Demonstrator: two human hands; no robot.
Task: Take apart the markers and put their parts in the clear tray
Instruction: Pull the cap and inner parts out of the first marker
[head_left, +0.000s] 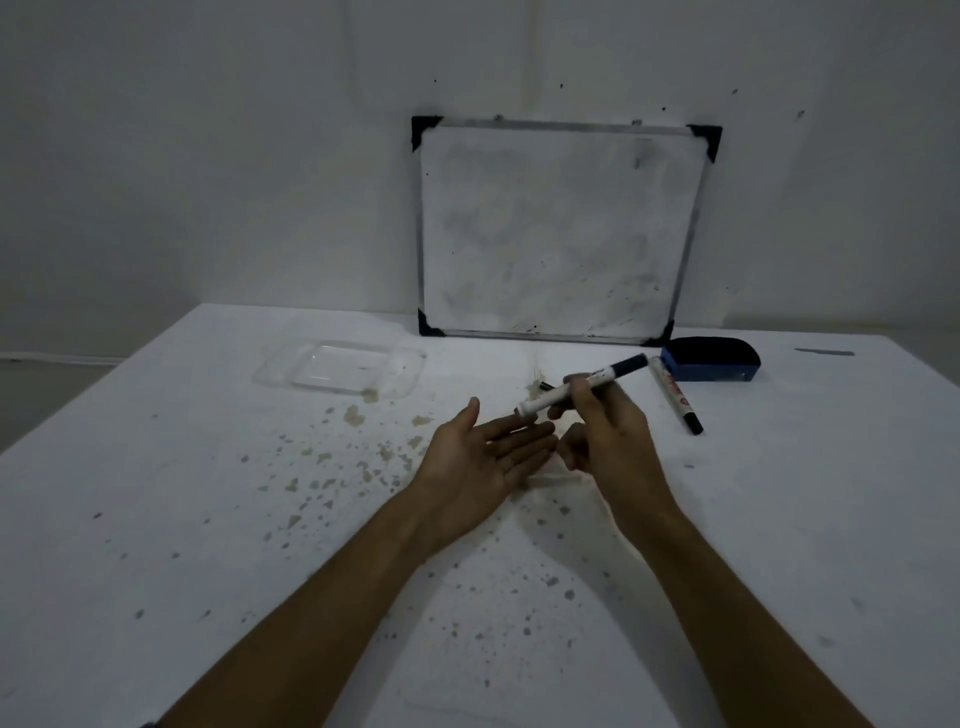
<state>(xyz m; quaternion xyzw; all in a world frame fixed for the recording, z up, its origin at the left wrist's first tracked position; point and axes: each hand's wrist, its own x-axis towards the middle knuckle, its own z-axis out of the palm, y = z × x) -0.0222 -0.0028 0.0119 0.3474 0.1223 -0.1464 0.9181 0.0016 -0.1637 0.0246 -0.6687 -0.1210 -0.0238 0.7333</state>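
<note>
In the middle of the frame, the right hand (608, 431) holds a marker (582, 387); the left hand (480, 457) lies wide open, palm up.

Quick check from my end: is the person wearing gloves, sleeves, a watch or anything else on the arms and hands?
No. The left hand and right hand are bare, with no gloves, rings or watch visible. Both forearms are uncovered as far as the picture shows.

Dark bit (701, 385) (behind marker (582, 388)) unidentifiable
</note>
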